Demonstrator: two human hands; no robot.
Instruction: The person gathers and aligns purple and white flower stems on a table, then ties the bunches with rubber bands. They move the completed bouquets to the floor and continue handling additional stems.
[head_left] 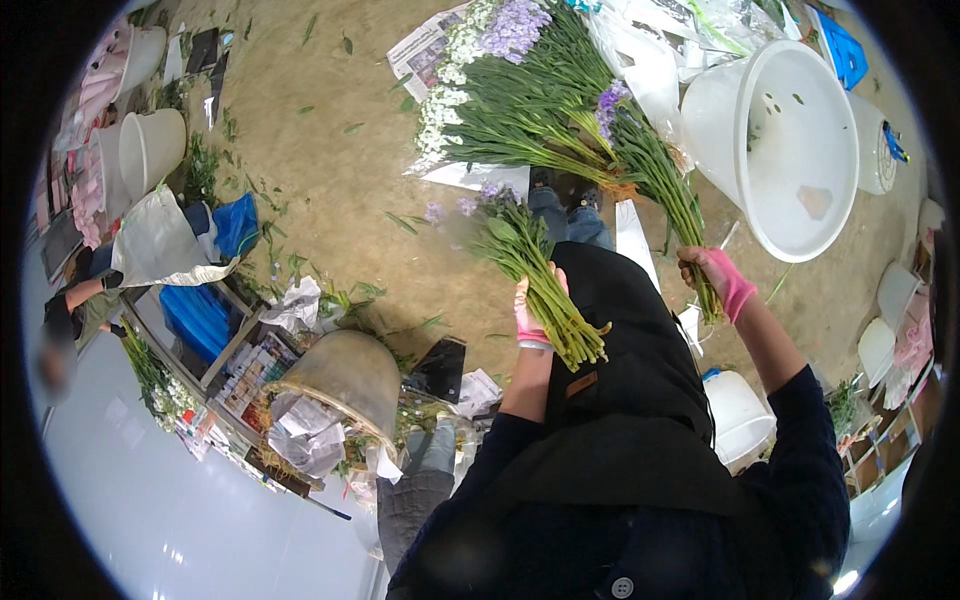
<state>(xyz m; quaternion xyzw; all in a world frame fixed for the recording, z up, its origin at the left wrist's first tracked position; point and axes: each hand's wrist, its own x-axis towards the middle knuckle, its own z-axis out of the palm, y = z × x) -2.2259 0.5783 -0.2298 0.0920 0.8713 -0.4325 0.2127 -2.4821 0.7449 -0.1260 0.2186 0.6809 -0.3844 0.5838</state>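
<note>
My left hand (530, 315), in a pink and white glove, is closed around a short bunch of pale purple flowers (518, 245). Its thick green stem ends point down toward my black apron (640, 350). Farther right, my right hand (722, 278), in a pink glove, grips a longer bundle of green flower stems (655, 170) near the lower ends. A purple bloom shows at that bundle's far end. Beyond both hands, a large heap of cut flowers (540, 110) with white and purple heads lies on newspaper (412, 55); its stems point toward me.
A big white bucket (700, 125) lies tipped at the right, its mouth facing me. Leaves and paper scraps litter the concrete floor (330, 190). At left stand a paper-filled tub (350, 375), white buckets (152, 145) and a crate with blue material (195, 320). Another person (75, 295) works there.
</note>
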